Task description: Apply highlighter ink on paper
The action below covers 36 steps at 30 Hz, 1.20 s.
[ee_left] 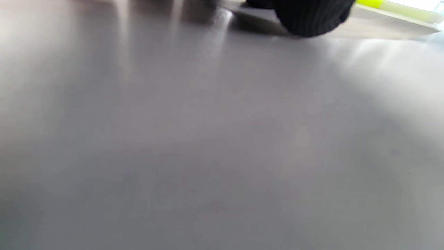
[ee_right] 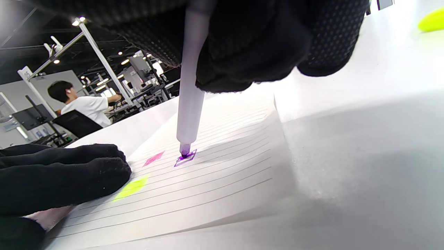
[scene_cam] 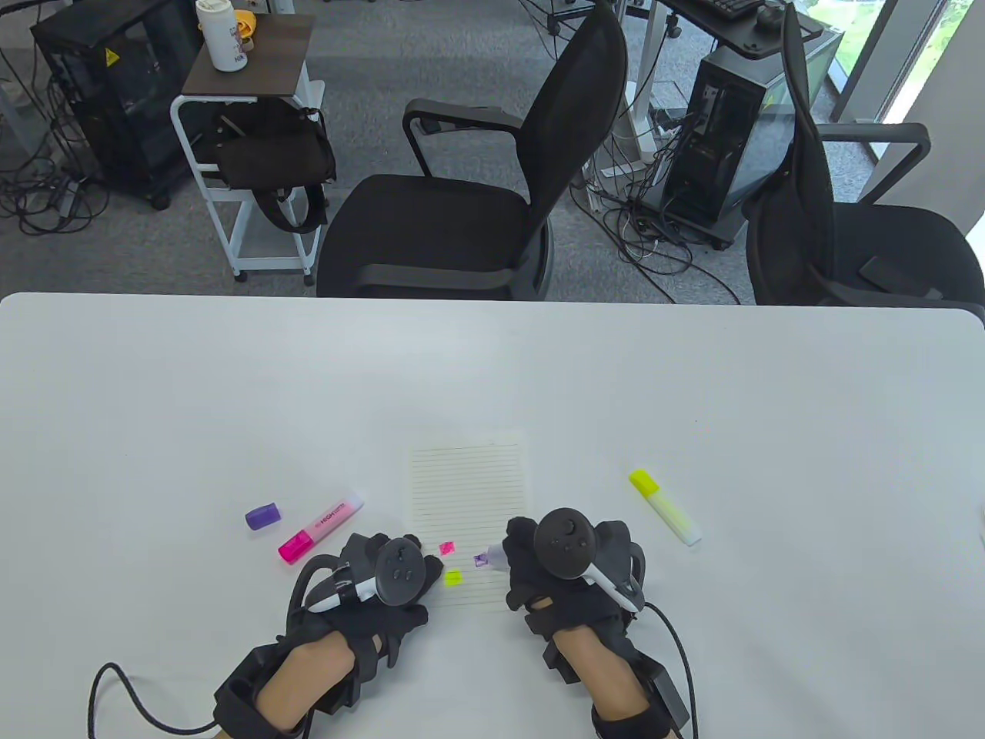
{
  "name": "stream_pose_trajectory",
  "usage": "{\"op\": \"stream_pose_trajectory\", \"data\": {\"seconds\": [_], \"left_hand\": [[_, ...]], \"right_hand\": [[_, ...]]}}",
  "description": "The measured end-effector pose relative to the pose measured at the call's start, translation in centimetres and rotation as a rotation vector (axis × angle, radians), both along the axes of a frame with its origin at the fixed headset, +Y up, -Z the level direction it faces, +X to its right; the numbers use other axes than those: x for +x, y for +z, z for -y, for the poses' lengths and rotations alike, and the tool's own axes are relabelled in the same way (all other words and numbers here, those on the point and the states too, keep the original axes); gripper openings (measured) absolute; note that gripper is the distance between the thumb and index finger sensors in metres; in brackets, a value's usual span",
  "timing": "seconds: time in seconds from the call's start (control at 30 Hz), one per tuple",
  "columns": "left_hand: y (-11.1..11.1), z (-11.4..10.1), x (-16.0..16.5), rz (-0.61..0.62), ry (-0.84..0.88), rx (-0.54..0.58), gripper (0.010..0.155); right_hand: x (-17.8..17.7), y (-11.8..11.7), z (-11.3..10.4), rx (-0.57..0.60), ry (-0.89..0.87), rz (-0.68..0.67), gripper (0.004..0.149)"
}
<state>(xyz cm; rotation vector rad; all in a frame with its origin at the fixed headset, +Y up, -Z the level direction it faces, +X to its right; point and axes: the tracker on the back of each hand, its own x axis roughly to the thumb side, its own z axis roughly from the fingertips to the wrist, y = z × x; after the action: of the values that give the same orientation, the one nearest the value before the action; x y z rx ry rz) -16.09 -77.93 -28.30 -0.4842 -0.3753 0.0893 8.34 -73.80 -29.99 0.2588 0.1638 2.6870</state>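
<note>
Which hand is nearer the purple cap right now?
Left. The left hand rests on the paper's left edge, just right of the purple cap. The right hand is farther right, gripping the purple highlighter.

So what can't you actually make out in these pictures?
- Purple highlighter: its upper barrel is hidden inside the right hand in both the table and right wrist views.
- Left hand: the left wrist view is blurred, showing only a dark fingertip, so whether it presses the paper is unclear.
- Yellow highlighter: cut off by the frame edge in both wrist views.
</note>
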Motion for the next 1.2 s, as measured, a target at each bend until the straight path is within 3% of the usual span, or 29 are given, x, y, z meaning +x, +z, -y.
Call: {"op": "stream_pose_trajectory", "data": {"seconds": [0.1, 0.3, 0.47, 0.63, 0.8, 0.97, 1.2], "left_hand": [[-0.01, 0.02, 0.00, 0.000, 0.001, -0.001, 0.067], [-0.03, 0.06, 0.00, -0.001, 0.001, -0.001, 0.067], [-0.05, 0.08, 0.00, 0.000, 0.001, -0.001, 0.067], [-0.06, 0.09, 0.00, 0.000, 0.001, -0.001, 0.067], [-0.05, 0.09, 0.01, 0.000, 0.001, -0.001, 0.067], [-0.06, 0.07, -0.01, -0.001, 0.001, -0.001, 0.067], [-0.07, 0.11, 0.01, -0.001, 0.001, -0.002, 0.067]], "right_hand": [[0.09, 0.07, -0.27, -0.040, -0.004, -0.010, 0.037], [-0.17, 0.05, 0.17, 0.002, -0.016, -0.012, 0.037], [-0.14, 0.18, -0.22, -0.042, -0.009, -0.024, 0.037], [-0.20, 0.12, 0.08, 0.013, -0.004, -0.009, 0.037], [-0.10, 0.15, -0.20, -0.033, -0.003, -0.020, 0.037], [-0.11, 0.13, -0.01, 0.014, 0.001, -0.004, 0.037], [-0.12, 0.19, -0.26, -0.016, 0.005, -0.015, 0.037]]}}
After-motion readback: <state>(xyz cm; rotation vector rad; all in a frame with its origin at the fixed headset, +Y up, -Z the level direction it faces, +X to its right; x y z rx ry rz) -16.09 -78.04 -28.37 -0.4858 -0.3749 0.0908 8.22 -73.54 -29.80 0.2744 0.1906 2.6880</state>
